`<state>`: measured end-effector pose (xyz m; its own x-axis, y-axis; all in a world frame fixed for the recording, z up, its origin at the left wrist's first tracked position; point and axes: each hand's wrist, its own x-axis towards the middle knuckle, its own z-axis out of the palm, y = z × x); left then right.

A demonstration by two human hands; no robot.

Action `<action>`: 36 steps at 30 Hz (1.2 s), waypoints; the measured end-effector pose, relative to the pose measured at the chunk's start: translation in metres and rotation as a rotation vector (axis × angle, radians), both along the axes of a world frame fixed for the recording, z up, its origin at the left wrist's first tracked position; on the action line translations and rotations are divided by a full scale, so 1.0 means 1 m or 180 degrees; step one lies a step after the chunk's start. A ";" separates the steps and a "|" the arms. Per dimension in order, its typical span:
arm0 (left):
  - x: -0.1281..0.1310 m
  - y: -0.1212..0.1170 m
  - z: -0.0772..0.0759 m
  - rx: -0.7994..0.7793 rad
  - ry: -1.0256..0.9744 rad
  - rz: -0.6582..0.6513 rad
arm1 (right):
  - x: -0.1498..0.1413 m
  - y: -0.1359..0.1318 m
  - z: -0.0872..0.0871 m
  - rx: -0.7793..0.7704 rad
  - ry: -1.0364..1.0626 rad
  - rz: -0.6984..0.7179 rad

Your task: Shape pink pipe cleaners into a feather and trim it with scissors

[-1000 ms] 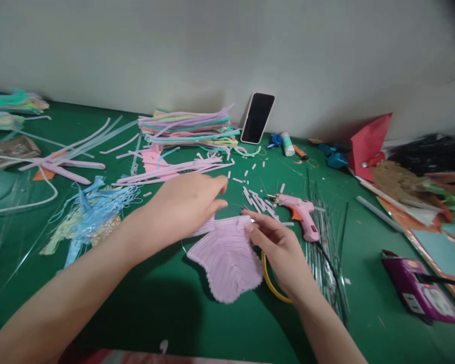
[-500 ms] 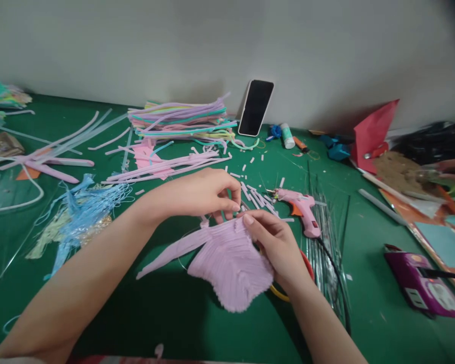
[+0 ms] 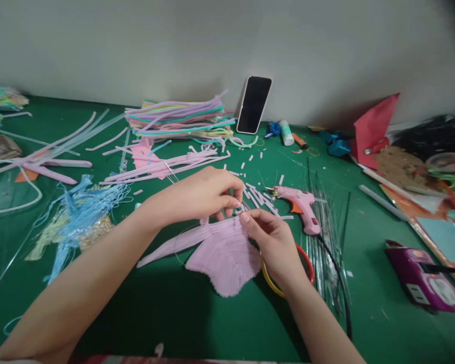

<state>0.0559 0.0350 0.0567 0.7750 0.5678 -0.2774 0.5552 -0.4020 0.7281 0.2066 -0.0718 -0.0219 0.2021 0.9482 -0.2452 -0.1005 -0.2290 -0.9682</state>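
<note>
A lilac fan-shaped piece of pipe cleaners [image 3: 225, 263], laid side by side, hangs above the table with a narrow lilac strip [image 3: 170, 246] reaching out to its left. My right hand [image 3: 276, 242] pinches its upper edge between thumb and fingers. Just over that edge, my left hand [image 3: 214, 192] is closed in a pinch; whatever is in its fingertips is too small to make out. A thin wire loop [image 3: 177, 247] curves beside the strip. Partly hidden under my right hand are the red and yellow handles [image 3: 309, 265] of a tool.
A pink glue gun [image 3: 301, 202] with a black cord lies right of my hands, beside thin wires [image 3: 326, 268]. Short lilac offcuts [image 3: 260, 197] are scattered ahead. Behind are pipe-cleaner bundles [image 3: 178, 119] and a leaning phone [image 3: 254, 104]. Blue tassels [image 3: 83, 207] lie left; a purple device [image 3: 424, 278] sits right.
The lilac piece has swung slightly left and up, uncovering more of the yellow handle. Both hands keep nearly the same place and pinch.
</note>
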 end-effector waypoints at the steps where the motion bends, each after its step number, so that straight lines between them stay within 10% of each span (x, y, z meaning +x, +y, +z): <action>1: 0.000 0.000 -0.001 -0.0018 -0.0021 0.0002 | 0.000 0.000 -0.001 0.0025 -0.0025 -0.0005; 16: 0.001 0.004 -0.003 -0.0362 -0.0074 0.0083 | 0.012 -0.004 -0.005 -0.0146 0.0728 0.0399; 36: 0.002 0.001 -0.007 -0.0403 -0.0148 0.0032 | 0.007 -0.004 -0.001 -0.0145 0.0011 0.0284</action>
<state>0.0578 0.0364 0.0493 0.7831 0.5384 -0.3112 0.5232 -0.2999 0.7977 0.2136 -0.0757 -0.0230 0.1162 0.9502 -0.2891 -0.0811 -0.2811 -0.9563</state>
